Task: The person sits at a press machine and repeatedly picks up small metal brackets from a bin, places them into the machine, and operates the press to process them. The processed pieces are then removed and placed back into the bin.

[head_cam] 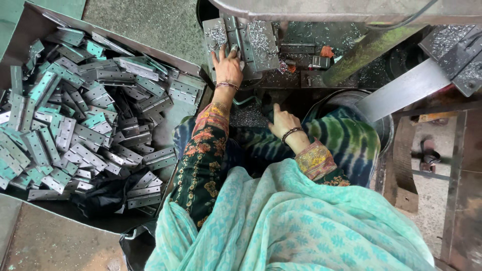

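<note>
My left hand (228,64) reaches forward and presses down on an open grey metal hinge (253,42) that lies flat on the machine bed, fingers spread over its left leaf. Metal chips cover the hinge. My right hand (282,123) rests on the green tie-dye cloth (346,140) over my knee, thumb raised, with nothing visible in it. A heap of metal chips (246,115) lies between my two hands.
A big sheet-metal tray (30,25) on the left holds a pile of several grey and teal hinges (75,115), with a black bag (100,193) at its near edge. A round metal tub (351,98), a green bar (361,50) and a sandal (427,155) are on the right.
</note>
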